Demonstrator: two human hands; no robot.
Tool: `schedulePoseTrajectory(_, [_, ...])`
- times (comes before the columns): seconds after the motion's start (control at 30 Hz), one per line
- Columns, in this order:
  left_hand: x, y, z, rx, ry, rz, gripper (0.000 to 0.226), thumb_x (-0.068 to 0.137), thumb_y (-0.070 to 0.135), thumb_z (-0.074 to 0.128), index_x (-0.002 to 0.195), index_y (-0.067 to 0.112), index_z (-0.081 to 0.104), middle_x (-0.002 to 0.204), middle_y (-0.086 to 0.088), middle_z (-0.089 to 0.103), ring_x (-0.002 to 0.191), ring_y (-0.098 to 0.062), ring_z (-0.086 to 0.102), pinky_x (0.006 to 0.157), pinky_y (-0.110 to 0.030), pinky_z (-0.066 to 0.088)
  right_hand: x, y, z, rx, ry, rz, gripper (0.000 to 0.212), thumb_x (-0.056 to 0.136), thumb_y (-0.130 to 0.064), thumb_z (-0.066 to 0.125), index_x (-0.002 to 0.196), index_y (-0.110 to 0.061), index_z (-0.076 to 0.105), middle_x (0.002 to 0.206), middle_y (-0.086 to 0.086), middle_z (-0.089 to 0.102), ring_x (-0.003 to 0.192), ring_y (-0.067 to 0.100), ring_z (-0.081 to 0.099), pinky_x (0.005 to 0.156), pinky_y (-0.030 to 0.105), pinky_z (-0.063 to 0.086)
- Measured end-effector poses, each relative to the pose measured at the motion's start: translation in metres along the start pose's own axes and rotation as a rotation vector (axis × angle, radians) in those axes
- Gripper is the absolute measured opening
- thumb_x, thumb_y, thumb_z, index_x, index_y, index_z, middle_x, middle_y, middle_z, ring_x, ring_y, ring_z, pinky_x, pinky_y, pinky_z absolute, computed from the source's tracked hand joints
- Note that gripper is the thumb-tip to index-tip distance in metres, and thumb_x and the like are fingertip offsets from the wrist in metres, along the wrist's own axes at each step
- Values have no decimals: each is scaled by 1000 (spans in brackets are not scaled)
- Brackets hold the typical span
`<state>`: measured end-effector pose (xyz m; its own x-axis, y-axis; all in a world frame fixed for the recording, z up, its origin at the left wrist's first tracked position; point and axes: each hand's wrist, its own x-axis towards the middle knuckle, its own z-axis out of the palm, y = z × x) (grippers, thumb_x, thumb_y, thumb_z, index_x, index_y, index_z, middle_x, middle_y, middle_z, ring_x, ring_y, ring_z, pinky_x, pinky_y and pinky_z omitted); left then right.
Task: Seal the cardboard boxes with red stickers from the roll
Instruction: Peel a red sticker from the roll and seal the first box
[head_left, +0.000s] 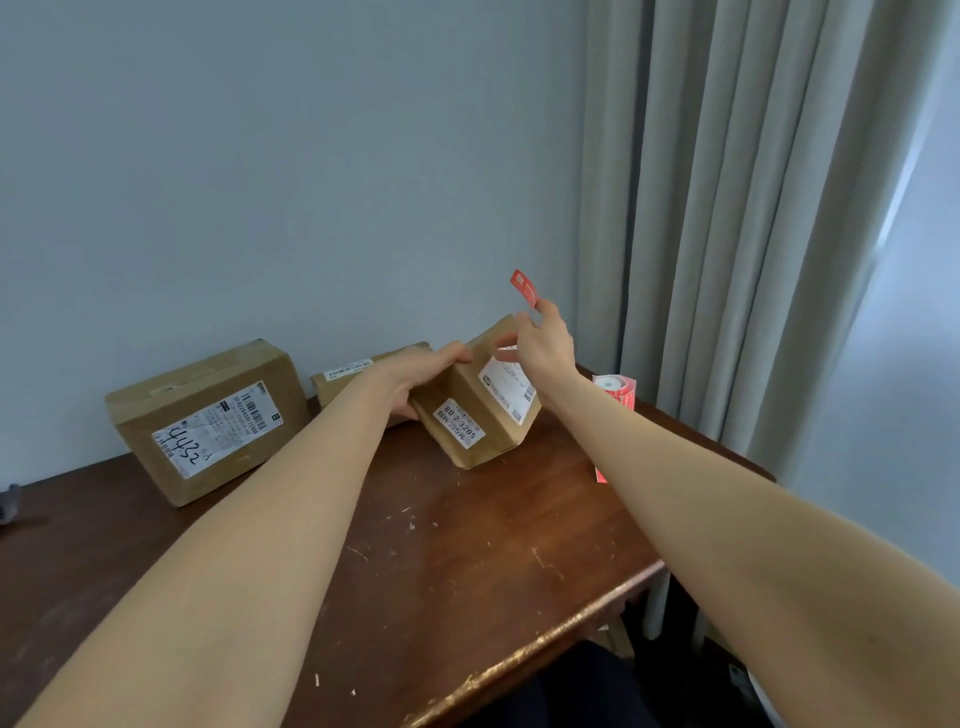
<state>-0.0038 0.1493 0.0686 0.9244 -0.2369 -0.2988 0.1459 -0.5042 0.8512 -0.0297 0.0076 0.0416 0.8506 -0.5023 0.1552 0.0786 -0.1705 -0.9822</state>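
While left fingers gripped the tilted box, a sticker stood on a right fingertip, pinched or stuck unclear; no box looked sealed.

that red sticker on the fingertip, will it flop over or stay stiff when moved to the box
The red sticker stands almost straight up from a fingertip of the right hand, so it seems stiff enough to hold shape, and very light. It appears to cling by its adhesive, so it may stick wherever it brushes the small box.
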Motion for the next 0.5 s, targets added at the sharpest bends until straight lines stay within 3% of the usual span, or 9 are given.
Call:
schedulePoseTrajectory(0.1, [-7, -6, -15, -62, -27, -14, 25, 88, 39, 57, 94, 15, 56, 96, -7, 58, 87, -21, 57, 91, -41, 48, -1, -4, -15, -59, 112, -16, 44, 99, -22, 43, 142, -23, 34, 90, 2, 64, 76, 16, 65, 72, 36, 56])
schedulePoseTrajectory(0.2, [-8, -17, -31, -118, -54, -36, 22, 89, 36, 56, 96, 15, 54, 104, -10, 54, 97, -24, 54, 94, -45, 47, 1, 0, -25, -165, 149, -58, 52, 96, -15, 50, 145, -20, 31, 79, -2, 55, 72, 13, 58, 76, 37, 55])
schedulePoseTrajectory(0.33, [-3, -32, -41, -183, -62, -52, 16, 92, 30, 53, 95, 14, 53, 99, -9, 54, 94, -24, 54, 91, -45, 47, 4, 11, -23, -313, 73, -65, 67, 90, -20, 61, 147, -21, 26, 125, 5, 53, 105, 23, 60, 85, 40, 55])
schedulePoseTrajectory(0.5, [11, -45, -46, -258, -80, -69, 20, 89, 30, 56, 102, 15, 54, 95, -9, 56, 94, -25, 55, 97, -46, 46, 5, 18, -12, -399, -65, -29, 79, 88, -20, 66, 151, -21, 19, 141, 10, 45, 116, 27, 56, 86, 37, 54])
